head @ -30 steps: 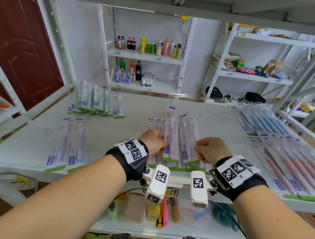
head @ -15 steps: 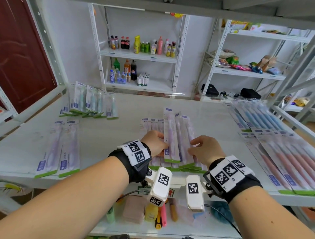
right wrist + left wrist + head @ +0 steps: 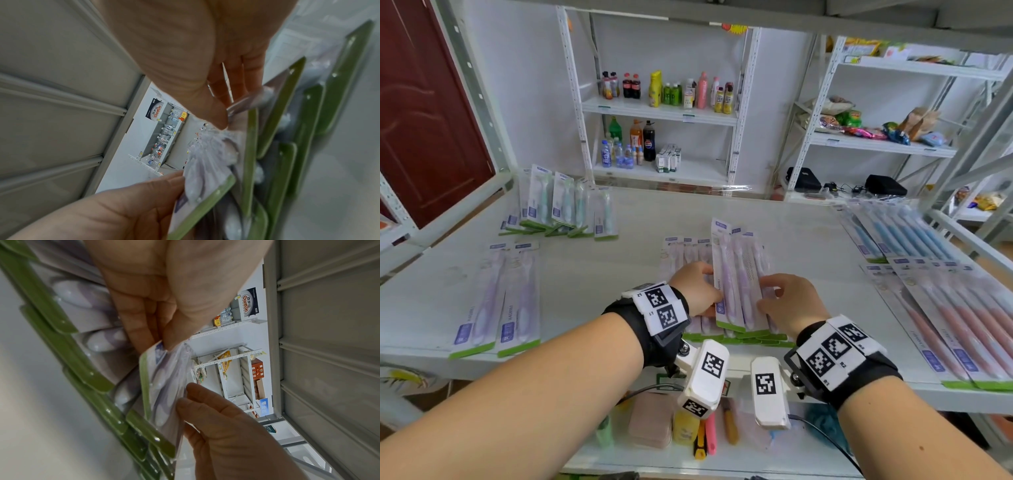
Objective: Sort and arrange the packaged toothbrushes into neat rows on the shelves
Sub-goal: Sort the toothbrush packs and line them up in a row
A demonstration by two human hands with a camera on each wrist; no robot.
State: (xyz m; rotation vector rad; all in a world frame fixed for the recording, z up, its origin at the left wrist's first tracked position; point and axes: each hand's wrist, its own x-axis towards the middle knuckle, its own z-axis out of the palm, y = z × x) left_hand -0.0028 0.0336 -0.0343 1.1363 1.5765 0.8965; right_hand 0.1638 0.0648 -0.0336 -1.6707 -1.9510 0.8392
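Observation:
Both hands hold a small bundle of purple toothbrush packs (image 3: 736, 284) upright-tilted over a pile of similar purple packs (image 3: 688, 253) that lies on the white shelf (image 3: 619, 270). My left hand (image 3: 705, 291) pinches the bundle's left edge near its green bottom strip. My right hand (image 3: 768, 291) grips its right edge. In the left wrist view the left hand (image 3: 162, 340) pinches the pack (image 3: 164, 386) between thumb and fingers. The right wrist view shows the right hand (image 3: 228, 113) pinching a clear pack edge above the green-edged pile (image 3: 287, 146).
Two purple packs (image 3: 496, 298) lie side by side at the left front. Teal packs (image 3: 565, 205) lean at the back left. Blue packs (image 3: 893, 233) and pink packs (image 3: 962, 308) lie in rows on the right. A lower shelf (image 3: 688, 455) holds small items.
The packs in my right hand have moved left against the pack in my left hand, forming one bundle, which has come down closer to the pile.

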